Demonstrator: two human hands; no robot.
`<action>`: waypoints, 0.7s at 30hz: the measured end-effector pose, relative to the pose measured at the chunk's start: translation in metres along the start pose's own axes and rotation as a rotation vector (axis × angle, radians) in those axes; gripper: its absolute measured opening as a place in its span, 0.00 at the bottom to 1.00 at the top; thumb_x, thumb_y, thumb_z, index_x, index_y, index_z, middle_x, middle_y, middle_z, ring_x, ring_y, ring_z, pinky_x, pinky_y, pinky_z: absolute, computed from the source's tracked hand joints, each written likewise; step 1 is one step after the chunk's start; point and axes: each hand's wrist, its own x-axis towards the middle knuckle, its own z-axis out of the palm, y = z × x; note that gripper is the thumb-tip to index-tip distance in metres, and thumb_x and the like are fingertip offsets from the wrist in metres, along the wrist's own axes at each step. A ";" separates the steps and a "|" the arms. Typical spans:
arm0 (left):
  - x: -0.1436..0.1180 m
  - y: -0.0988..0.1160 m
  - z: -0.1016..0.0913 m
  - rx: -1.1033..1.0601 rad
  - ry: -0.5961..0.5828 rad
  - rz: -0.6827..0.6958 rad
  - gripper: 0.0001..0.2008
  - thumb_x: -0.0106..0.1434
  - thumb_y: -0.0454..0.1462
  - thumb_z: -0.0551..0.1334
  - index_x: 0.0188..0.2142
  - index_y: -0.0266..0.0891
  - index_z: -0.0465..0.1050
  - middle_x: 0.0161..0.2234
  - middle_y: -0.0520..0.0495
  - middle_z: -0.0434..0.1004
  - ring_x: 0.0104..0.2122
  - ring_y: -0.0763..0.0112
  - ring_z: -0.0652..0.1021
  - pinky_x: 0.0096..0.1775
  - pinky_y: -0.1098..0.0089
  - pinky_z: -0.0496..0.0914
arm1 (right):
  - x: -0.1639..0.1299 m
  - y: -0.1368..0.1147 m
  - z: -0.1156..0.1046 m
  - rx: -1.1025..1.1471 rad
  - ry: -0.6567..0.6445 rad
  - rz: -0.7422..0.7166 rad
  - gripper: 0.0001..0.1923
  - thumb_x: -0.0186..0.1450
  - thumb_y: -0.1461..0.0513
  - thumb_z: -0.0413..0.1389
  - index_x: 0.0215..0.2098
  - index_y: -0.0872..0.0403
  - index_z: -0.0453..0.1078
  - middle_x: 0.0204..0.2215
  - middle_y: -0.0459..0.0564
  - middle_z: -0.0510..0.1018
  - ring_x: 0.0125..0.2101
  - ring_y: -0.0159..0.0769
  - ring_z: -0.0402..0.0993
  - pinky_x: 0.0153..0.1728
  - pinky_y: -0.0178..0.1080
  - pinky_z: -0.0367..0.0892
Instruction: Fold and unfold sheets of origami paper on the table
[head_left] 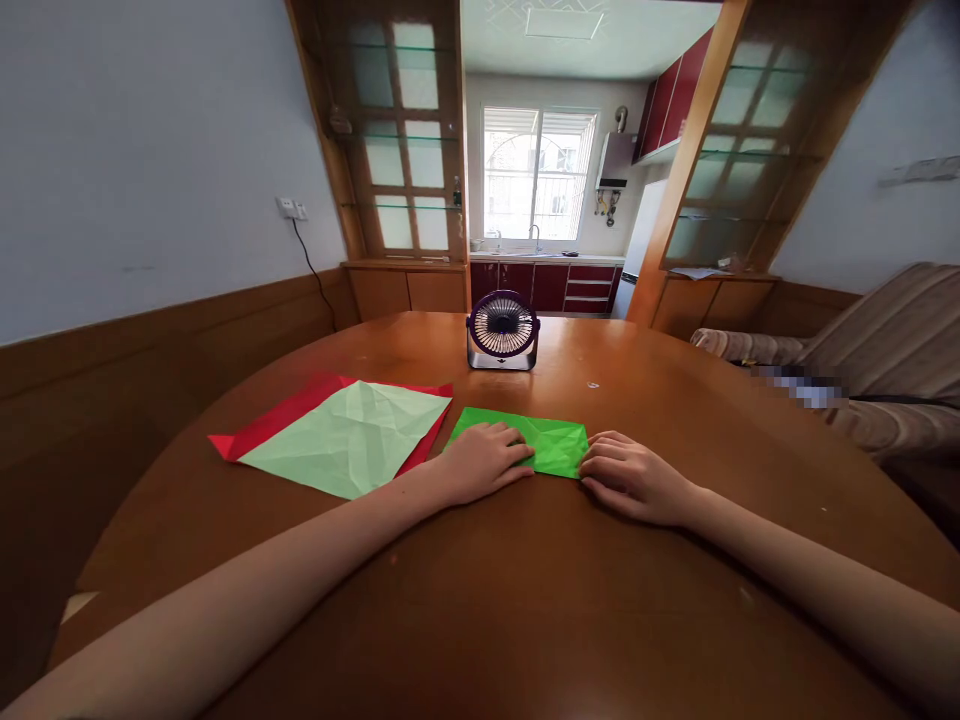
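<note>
A round, glossy brown wooden bench (480, 600) fills the lower view, its surface throwing soft reflections from the window (537, 172) in the kitchen beyond. Near the middle lies a folded bright green paper (551, 443). The left hand (484, 462) rests flat on the paper's left part, fingers spread lightly and pressing down; the right hand (630, 478) lies palm down at the paper's right corner, fingertips touching its edge, pinching nothing. Just beside the green paper, to the left, a creased pale green sheet (352, 437) lies over a red sheet (270, 425). A small dark desk fan (502, 330) stands upright farther back. Wood panelling runs along the pale wall at left, glazed wooden partitions frame the kitchen doorway, and a striped sofa (877, 350) sits at right.
</note>
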 end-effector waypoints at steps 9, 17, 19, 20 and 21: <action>-0.007 0.002 0.009 0.133 0.149 0.158 0.17 0.71 0.36 0.48 0.38 0.36 0.75 0.31 0.44 0.78 0.30 0.68 0.78 0.30 0.71 0.69 | 0.001 -0.007 0.000 0.060 0.025 0.006 0.23 0.68 0.61 0.53 0.60 0.53 0.61 0.54 0.59 0.70 0.53 0.43 0.68 0.54 0.49 0.65; -0.028 -0.001 -0.004 -0.374 0.080 0.003 0.17 0.72 0.43 0.50 0.46 0.43 0.77 0.49 0.46 0.77 0.48 0.65 0.76 0.50 0.64 0.69 | -0.003 -0.001 0.001 0.170 -0.134 -0.083 0.21 0.69 0.65 0.49 0.60 0.53 0.64 0.54 0.56 0.73 0.56 0.41 0.68 0.55 0.49 0.64; -0.027 -0.003 -0.005 -0.462 0.027 -0.063 0.18 0.73 0.43 0.49 0.47 0.44 0.77 0.52 0.46 0.75 0.51 0.65 0.74 0.52 0.63 0.67 | -0.002 -0.001 0.001 0.183 -0.149 -0.080 0.21 0.69 0.65 0.48 0.59 0.52 0.65 0.55 0.55 0.73 0.56 0.41 0.67 0.56 0.49 0.64; -0.025 -0.004 -0.004 -0.470 0.000 -0.082 0.19 0.73 0.43 0.49 0.50 0.43 0.76 0.54 0.45 0.73 0.53 0.64 0.73 0.54 0.62 0.66 | -0.002 0.000 0.002 0.187 -0.153 -0.082 0.21 0.69 0.65 0.48 0.59 0.52 0.65 0.55 0.55 0.73 0.56 0.41 0.67 0.56 0.49 0.63; -0.022 -0.004 -0.004 -0.460 -0.027 -0.094 0.19 0.72 0.44 0.49 0.52 0.43 0.74 0.56 0.45 0.71 0.55 0.62 0.71 0.56 0.60 0.64 | -0.002 0.000 0.002 0.190 -0.156 -0.084 0.21 0.69 0.65 0.49 0.59 0.51 0.65 0.55 0.55 0.73 0.56 0.41 0.67 0.56 0.49 0.63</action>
